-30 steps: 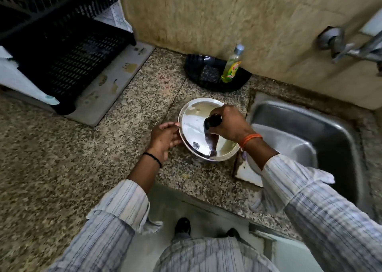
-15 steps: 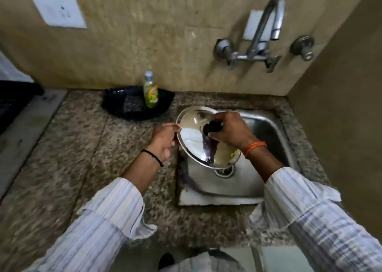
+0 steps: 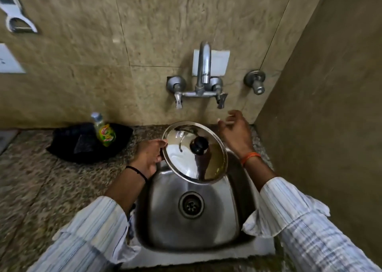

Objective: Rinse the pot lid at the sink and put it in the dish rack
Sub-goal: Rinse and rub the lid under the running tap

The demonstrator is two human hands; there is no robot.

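Observation:
A shiny steel pot lid [image 3: 182,160] with a black knob [image 3: 198,145] hangs tilted over the back of the steel sink [image 3: 165,209]. My left hand [image 3: 149,156] grips the lid by its left rim. My right hand [image 3: 235,133] is off the lid, fingers spread, raised just below the right tap handle [image 3: 221,99]. The wall faucet [image 3: 203,65] stands above the sink with no water running. The dish rack is out of view.
A dish soap bottle [image 3: 104,131] stands in a black tray [image 3: 68,145] on the granite counter [image 3: 41,178] left of the sink. A side wall [image 3: 330,106] closes in at the right. A separate valve [image 3: 256,83] sticks out of the back wall.
The lid has moved from the counter to over the sink. My right hand let go of the knob and rose toward the tap handle. My left hand now holds the lid alone.

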